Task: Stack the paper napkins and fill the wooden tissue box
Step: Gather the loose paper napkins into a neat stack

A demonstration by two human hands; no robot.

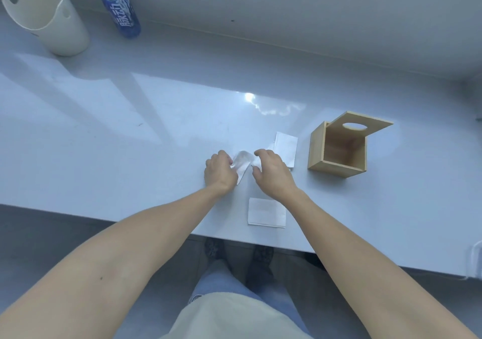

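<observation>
Two hands, my left hand (218, 172) and right hand (271, 173), pinch one paper napkin (241, 165) at frame center, left of the open wooden tissue box (339, 150).

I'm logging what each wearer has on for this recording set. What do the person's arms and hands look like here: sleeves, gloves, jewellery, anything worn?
Both forearms are bare right up to the frame edge, with no sleeves showing. The left hand and right hand wear no gloves, and no rings, watch or bracelets are visible. A small dark mark sits on the left forearm.
</observation>
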